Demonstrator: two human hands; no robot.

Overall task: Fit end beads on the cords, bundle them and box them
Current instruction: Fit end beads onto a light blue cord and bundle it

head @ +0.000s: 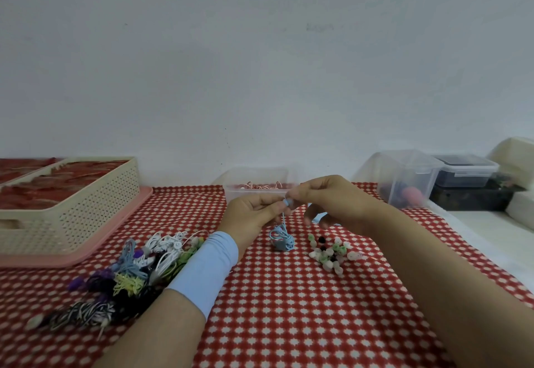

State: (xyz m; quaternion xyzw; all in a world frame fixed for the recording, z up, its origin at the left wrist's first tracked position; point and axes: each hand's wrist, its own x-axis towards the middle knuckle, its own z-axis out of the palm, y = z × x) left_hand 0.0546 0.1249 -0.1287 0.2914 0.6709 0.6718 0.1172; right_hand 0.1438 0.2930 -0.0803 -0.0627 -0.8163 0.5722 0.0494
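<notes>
Both hands meet above the red patterned tablecloth. My left hand (pixel 250 214) and my right hand (pixel 326 198) pinch the top end of a light blue cord (pixel 281 237), where a small blue bead (pixel 286 202) shows between the fingertips. The rest of the cord hangs down in a loose coil that touches the cloth. A heap of loose beads (pixel 331 253), white, green and black, lies just right of the coil. A pile of cords (pixel 135 269) in white, blue, yellow, purple and black lies to the left, partly under my left forearm.
A clear plastic box (pixel 257 190) with pink cords stands behind the hands. A cream perforated basket (pixel 95 194) on a pink tray sits at the left. Another clear tub (pixel 407 179) and a lidded container (pixel 465 171) stand at the back right, against the wall.
</notes>
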